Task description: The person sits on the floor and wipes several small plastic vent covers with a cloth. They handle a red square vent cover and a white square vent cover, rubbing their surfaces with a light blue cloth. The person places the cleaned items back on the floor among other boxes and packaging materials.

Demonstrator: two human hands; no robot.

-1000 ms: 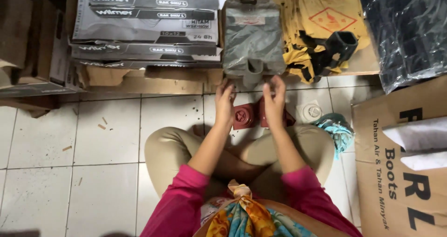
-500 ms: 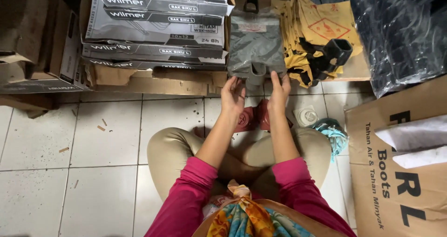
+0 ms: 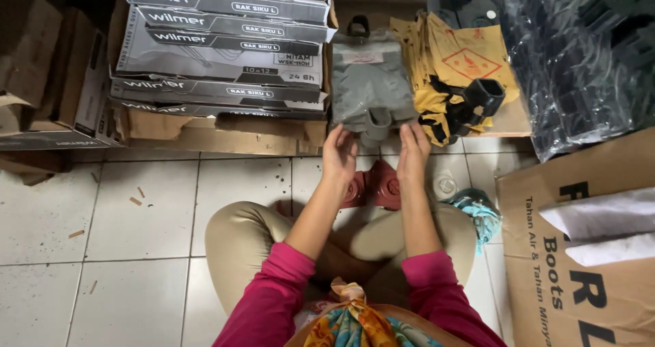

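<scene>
2 hands [image 3: 375, 152] open beside grey plastic bags [image 3: 370, 81]

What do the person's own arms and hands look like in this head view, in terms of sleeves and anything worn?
Both arms wear magenta-pink fabric sleeves pushed up toward the elbows, leaving the forearms bare. The left hand and the right hand are bare: no gloves, and no rings, watch or bracelets can be made out. The left magenta-pink sleeve and the right magenta-pink sleeve look plain, without visible print or cuffs.

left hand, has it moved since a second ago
Yes. The left hand has gone forward from over the dark red pieces to the lower edge of the grey bag stack.
</scene>
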